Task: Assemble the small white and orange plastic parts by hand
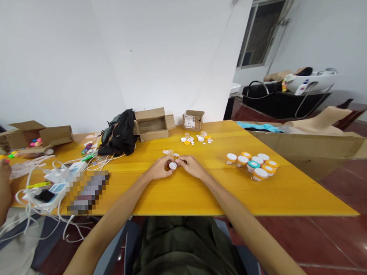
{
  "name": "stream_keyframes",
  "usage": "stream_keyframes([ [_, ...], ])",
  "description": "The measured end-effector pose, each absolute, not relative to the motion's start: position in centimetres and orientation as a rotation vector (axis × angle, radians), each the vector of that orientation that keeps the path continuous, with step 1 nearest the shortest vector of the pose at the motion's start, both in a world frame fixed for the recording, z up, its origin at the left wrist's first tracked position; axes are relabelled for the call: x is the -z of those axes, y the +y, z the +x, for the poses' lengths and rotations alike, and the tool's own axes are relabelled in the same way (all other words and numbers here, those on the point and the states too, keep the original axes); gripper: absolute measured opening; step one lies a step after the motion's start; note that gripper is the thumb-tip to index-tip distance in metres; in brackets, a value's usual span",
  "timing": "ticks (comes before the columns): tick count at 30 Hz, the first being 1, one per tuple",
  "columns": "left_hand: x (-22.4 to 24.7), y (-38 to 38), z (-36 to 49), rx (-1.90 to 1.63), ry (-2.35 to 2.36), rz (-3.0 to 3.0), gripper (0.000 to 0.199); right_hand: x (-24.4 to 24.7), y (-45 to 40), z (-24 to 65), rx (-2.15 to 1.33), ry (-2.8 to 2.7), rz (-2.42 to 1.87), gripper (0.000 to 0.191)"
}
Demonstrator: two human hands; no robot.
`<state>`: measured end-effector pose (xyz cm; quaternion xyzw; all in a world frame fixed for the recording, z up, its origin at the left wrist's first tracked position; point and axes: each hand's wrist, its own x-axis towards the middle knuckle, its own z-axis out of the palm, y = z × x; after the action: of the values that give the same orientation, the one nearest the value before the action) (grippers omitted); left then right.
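Observation:
My left hand [160,169] is closed round a small white round lid [172,165], thumb and fingers at its edge. Close by on the right, my right hand [191,166] has its fingers pinched together; whether a small piece sits between them I cannot make out. Just beyond the hands lie small white pieces [166,152] and a clear cup [171,152], partly hidden. Farther back are loose white and orange lids [187,143] with clear cups. To the right stands a group of clear jars [260,174] with white, orange and teal lids.
Open cardboard boxes [153,135] and a black bag [120,136] stand along the wall. Power strips [53,192] with tangled white cables and a pixelated flat object [90,192] lie left. Another person's arm [0,194] reaches in at the far left. The table's edge [296,215] runs in front.

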<state>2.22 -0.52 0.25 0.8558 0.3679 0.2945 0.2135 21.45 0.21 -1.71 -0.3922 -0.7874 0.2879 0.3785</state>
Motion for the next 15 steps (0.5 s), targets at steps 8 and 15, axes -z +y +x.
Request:
stream_keyframes([
  [8,-0.51,-0.40,2.44,-1.050,0.999,2.204,0.020,1.82,0.25,21.10,-1.454,-1.521,-0.826,0.034],
  [15,-0.07,-0.38,2.96,-1.118,0.935,2.082,0.032,1.88,-0.20,21.08,-1.789,-1.235,-0.733,0.017],
])
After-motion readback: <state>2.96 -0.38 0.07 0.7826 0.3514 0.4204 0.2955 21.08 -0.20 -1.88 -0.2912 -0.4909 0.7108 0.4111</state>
